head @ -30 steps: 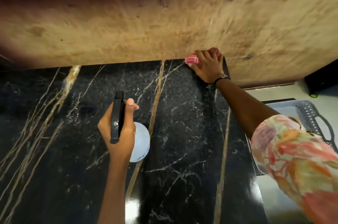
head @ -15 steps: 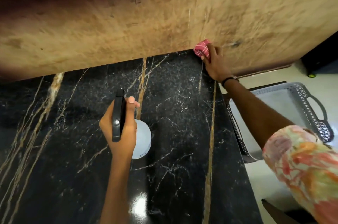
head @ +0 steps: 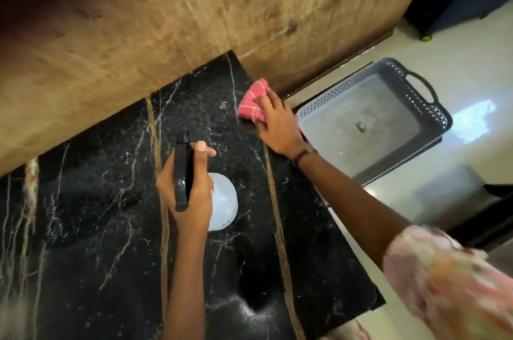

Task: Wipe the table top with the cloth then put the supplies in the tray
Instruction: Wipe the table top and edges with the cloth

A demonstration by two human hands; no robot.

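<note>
At the table top's [head: 111, 228] far right corner now, right hand [head: 277, 123] pressing pink cloth [head: 251, 103], slid from the wall. Left hand [head: 191, 187] still clenched round spray bottle [head: 222, 200]. Wiping nearly done probably; tray [head: 433, 106] empty, just beside.

Table top [head: 91, 228], black marble: wide bare stretch to the left and along the near edge, open to a hand; far side closed off by the brown wall [head: 166, 20]. Obstructions on the surface: left hand [head: 191, 189] gripping the spray bottle [head: 222, 200] mid-table; right hand [head: 277, 125] pressing the cloth [head: 252, 100] at the far right corner, its forearm crossing the right edge. Tray [head: 433, 112] on the floor just beside that edge: interior open from above.
</note>
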